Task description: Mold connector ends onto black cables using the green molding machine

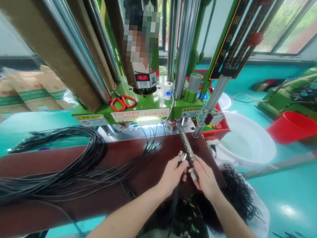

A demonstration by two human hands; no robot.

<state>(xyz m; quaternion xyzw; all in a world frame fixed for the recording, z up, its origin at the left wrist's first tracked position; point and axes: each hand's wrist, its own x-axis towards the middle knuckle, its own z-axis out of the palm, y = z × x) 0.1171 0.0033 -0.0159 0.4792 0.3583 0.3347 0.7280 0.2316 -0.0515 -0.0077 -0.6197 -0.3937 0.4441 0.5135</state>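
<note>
My left hand (173,173) is closed round a bunch of black cables, their metal connector ends (181,156) poking up past the fingers. The cable lengths (174,206) hang below it over my lap. Beside it, my right hand (204,177) rests at the near end of a long narrow metal mould bar (186,146) with a row of slots. Its fingers are bent, pinching a small pale piece (192,173) whose kind I cannot make out. The bar's far end reaches the green press (145,110). More black cables (81,164) lie across the brown table (61,222) to the left.
Orange-handled scissors (123,103) lie on the press. A white sack (259,207) with black scraps stands at right, near a white basin (246,142) and a red bucket (293,128). Paper sacks (23,91) stand at back left. A reflection of a person shows on the press.
</note>
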